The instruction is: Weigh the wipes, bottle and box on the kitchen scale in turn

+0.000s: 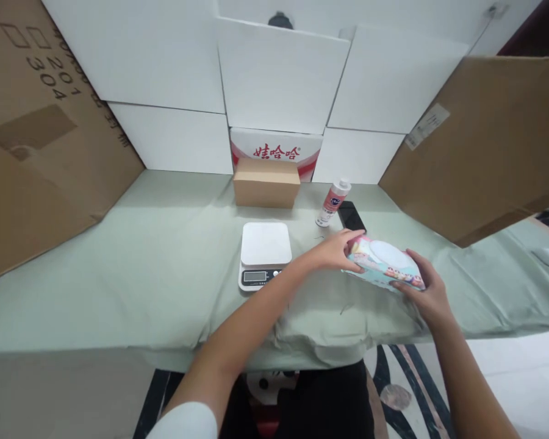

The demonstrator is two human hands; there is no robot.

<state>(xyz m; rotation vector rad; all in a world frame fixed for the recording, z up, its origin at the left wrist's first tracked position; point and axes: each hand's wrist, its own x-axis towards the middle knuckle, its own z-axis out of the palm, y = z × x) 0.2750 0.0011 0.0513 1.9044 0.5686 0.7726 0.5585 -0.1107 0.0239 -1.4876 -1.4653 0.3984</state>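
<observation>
While both hands clasp the wipes pack (385, 263) just right of the scale (265, 255), it rides slightly tilted off the cloth. Left hand (336, 251) curls its fingers over the near-scale end, right hand (427, 291) cups the far end — an even, two-sided hold; bottle (332, 203) and phone (351, 216) sit behind.

soft even light, warped edges

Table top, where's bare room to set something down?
The table is bare left of the scale, up to the big cardboard sheet. It is crowded on the right: both hands grip the wipes pack, with the bottle and phone behind.
</observation>
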